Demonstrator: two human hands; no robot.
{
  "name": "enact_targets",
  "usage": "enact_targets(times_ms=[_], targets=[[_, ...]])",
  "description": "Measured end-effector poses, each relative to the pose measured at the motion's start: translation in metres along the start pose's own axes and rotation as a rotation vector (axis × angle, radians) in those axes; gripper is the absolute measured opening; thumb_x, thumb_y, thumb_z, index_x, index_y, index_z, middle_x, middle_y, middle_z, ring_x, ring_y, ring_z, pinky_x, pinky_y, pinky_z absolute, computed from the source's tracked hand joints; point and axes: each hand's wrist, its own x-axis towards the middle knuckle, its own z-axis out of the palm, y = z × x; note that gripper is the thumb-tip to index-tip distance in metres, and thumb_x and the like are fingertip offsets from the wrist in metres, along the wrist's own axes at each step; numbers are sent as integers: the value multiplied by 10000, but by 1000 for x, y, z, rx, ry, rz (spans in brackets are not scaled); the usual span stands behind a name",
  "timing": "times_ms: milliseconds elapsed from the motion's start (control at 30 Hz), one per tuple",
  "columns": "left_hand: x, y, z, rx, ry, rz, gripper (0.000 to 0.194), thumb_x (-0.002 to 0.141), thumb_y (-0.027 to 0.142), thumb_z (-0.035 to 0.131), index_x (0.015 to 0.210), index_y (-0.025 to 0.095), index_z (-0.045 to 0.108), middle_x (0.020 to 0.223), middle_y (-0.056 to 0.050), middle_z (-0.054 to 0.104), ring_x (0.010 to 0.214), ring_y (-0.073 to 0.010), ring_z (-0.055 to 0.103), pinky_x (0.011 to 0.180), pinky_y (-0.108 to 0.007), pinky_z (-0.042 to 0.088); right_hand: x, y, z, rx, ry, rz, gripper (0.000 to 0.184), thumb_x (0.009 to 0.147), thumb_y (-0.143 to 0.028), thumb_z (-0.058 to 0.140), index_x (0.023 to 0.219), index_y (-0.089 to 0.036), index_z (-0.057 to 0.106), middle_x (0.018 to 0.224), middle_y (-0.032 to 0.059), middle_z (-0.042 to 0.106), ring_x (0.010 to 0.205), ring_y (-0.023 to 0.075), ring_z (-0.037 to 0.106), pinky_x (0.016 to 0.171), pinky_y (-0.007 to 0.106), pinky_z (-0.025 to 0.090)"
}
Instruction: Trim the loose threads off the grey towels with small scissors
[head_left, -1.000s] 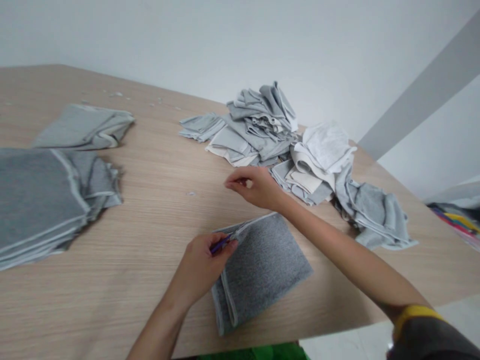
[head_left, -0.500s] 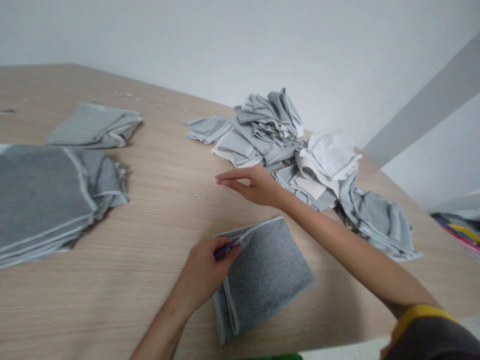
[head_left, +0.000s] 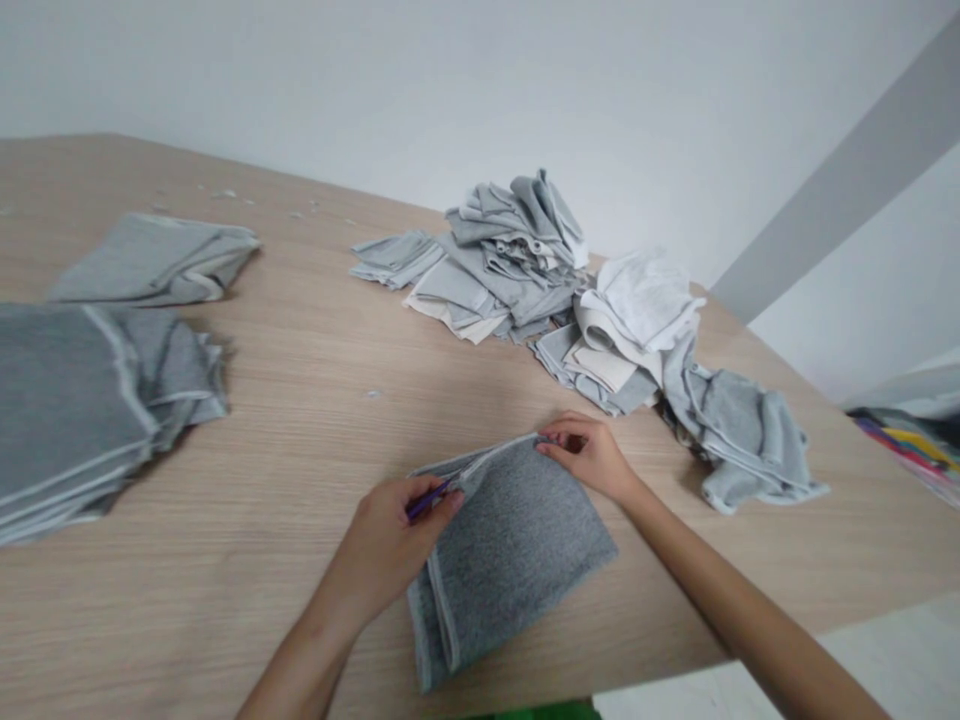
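Observation:
A folded dark grey fabric piece with pale edges lies near the table's front edge. My left hand is closed at its left top edge, with a slim purple tool between thumb and fingers. The tool's tip reaches the cloth's pale edge; its exact kind is too small to make out. At the upper right corner of the same cloth, my right hand pinches the edge between thumb and fingers.
On the left lie a stack of dark grey fabric pieces and a lighter grey folded cloth. A heap of grey cloths, white fabric and a crumpled grey piece fill the back right. Small scraps dot the table.
My right hand has come down from above the table, near the heap, and taken hold of the cloth's upper right corner. The left hand keeps its grip. The whole view has shifted slightly.

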Motion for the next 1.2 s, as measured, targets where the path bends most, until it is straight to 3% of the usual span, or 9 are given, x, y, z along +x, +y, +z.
enact_targets(times_ms=[167,367,433,567,667,867,967,1100,1200], targets=[[0,0,-1,-5,8,0,357,762,540,629,724,204,741,656,-10,678,657,-211,598,612,-294,411,0,2,7,-75,34,-40,113,898,-235,669,898,-172,762,845,78,696,716,175,624,632,300,487],[-1,-2,-2,10,-2,-3,369,770,541,616,710,195,728,637,-7,651,638,-200,572,591,-285,389,-7,-4,10,-347,-13,-214,212,961,-173,504,940,-170,715,995,126,700,954,245,632,858,385,511],[-1,-3,-2,18,-1,-3,366,771,536,612,726,192,729,653,-8,663,653,-204,582,603,-287,392,-7,-5,9,-328,18,-182,198,952,-178,500,908,-170,693,929,109,691,887,231,632,808,360,514],[1,-4,0,36,3,5,375,772,541,601,711,190,718,651,-9,662,656,-207,582,612,-291,383,3,-6,-3,-118,184,17,169,925,-234,527,849,-174,666,839,71,679,767,192,621,628,275,471],[2,-4,1,52,5,17,380,765,547,598,682,193,708,628,-3,642,641,-201,566,605,-292,365,14,-11,-16,-17,170,104,188,908,-294,555,849,-170,684,850,69,708,791,193,641,627,263,463],[3,-9,-3,81,84,-20,416,762,567,561,710,182,709,615,-9,633,638,-211,565,611,-305,364,23,-30,-36,-136,-2,105,165,870,-254,579,819,-168,710,791,46,721,659,158,609,567,248,408],[3,-13,-5,89,116,-26,424,771,574,556,747,183,719,630,-8,647,651,-214,576,624,-307,371,23,-34,-44,-152,41,111,166,873,-256,576,822,-166,705,777,42,709,618,144,572,558,252,391],[3,-14,-5,96,125,-26,434,775,585,561,762,186,731,644,-13,667,663,-219,589,631,-311,382,27,-38,-53,-1,133,123,224,877,-359,608,805,-164,691,782,49,690,687,158,572,597,259,410],[3,-14,-4,100,125,-23,431,780,579,560,781,187,739,670,-21,692,686,-230,613,649,-318,397,34,-44,-54,68,160,138,260,865,-412,636,807,-164,689,749,33,657,613,129,510,548,246,377]])
